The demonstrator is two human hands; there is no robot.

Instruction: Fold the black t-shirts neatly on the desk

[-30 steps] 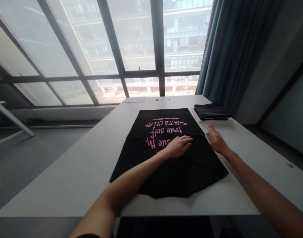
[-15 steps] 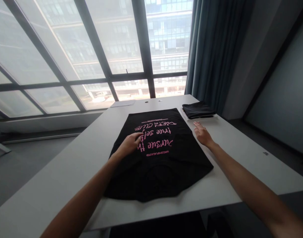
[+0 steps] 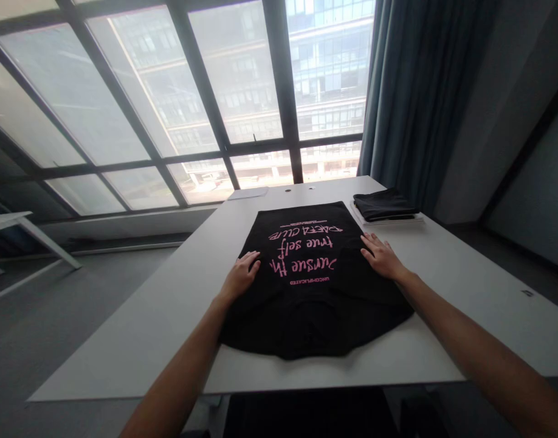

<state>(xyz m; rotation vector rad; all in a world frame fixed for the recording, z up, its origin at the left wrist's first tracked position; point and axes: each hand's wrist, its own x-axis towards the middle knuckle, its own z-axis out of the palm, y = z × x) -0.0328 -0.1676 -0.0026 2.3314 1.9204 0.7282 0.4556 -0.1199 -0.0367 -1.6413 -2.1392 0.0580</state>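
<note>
A black T-shirt (image 3: 315,316) with pink lettering lies spread flat on a white table, its print upside down to me and its neck end towards me. My left hand (image 3: 241,275) rests on the shirt's left edge, fingers spread a little. On the right edge lies my right hand (image 3: 382,257), palm down with its fingers apart. Neither hand grips the cloth.
Folded dark and white clothes (image 3: 385,205) are stacked on the white table (image 3: 169,316) at the back right. A pale flat sheet (image 3: 248,193) lies at the far left edge. Windows and a blue curtain (image 3: 397,103) stand behind. Another table (image 3: 46,234) is at the left.
My left hand has moved from over the lettering to the shirt's left edge. My right hand has come from beside the shirt onto its right edge. The view has shifted left.
</note>
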